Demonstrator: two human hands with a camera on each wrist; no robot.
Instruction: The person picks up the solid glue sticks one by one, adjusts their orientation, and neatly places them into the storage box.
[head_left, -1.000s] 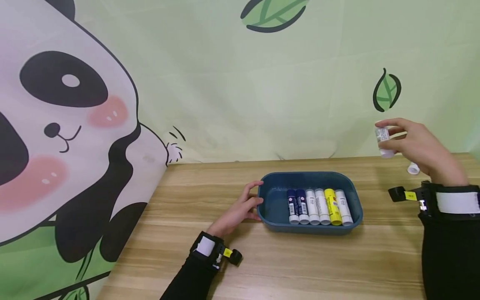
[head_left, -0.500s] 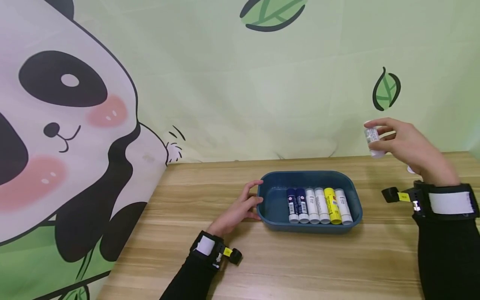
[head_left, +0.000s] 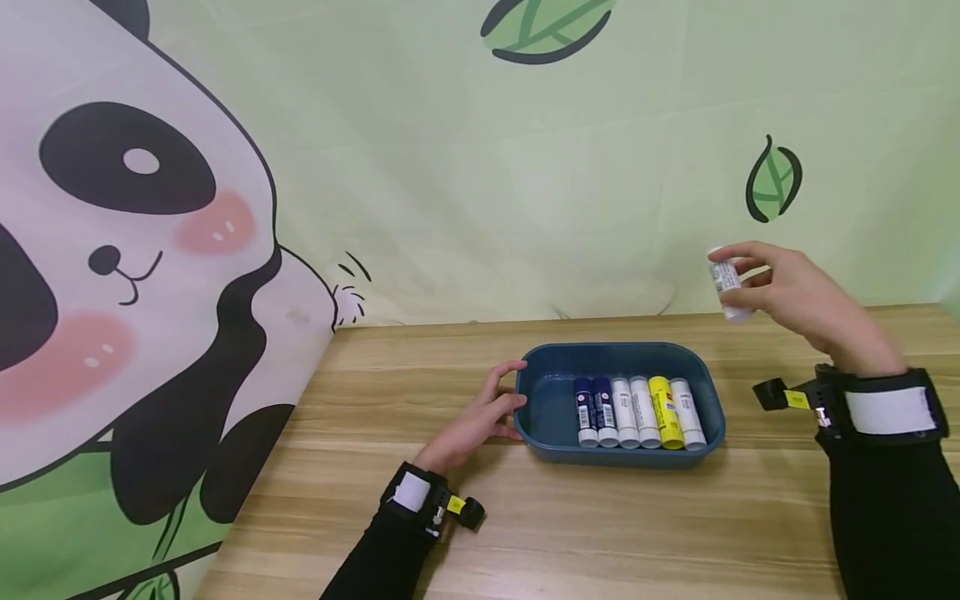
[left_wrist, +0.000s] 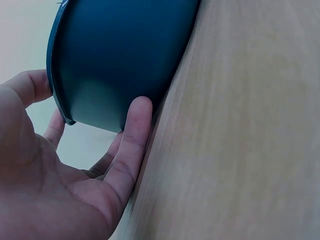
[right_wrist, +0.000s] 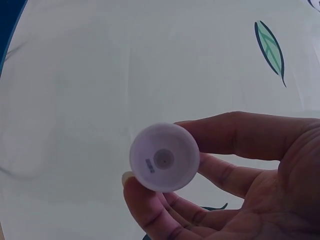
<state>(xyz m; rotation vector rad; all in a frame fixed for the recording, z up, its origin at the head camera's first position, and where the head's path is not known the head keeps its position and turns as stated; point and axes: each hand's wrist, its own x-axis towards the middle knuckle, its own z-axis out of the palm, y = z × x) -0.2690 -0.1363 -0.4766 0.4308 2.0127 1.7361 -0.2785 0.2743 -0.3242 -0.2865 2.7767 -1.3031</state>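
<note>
In the head view my right hand (head_left: 795, 296) is raised above the table's back right and pinches a white glue stick (head_left: 727, 287), slightly tilted. The right wrist view looks at the round white end of that glue stick (right_wrist: 165, 157), between thumb and fingers. My left hand (head_left: 472, 425) touches the left end of a dark blue tray (head_left: 551, 454), fingers spread along its rim and wall. In the left wrist view the left hand's fingertips rest on the tray's outer wall (left_wrist: 120, 55). A row of glue sticks lies in the tray: two navy (head_left: 603, 412), several white (head_left: 625, 414) and a yellow one (head_left: 665, 412).
The tray's left part shows bare floor beside the row. The wooden table (head_left: 600, 533) stretches around the tray. Behind it hangs a pale green cloth (head_left: 525, 208) with a panda and leaves printed on it.
My right hand has moved left toward the tray with the white glue stick. Another white thing on the table behind the right hand has become hidden. The left hand and tray stay put.
</note>
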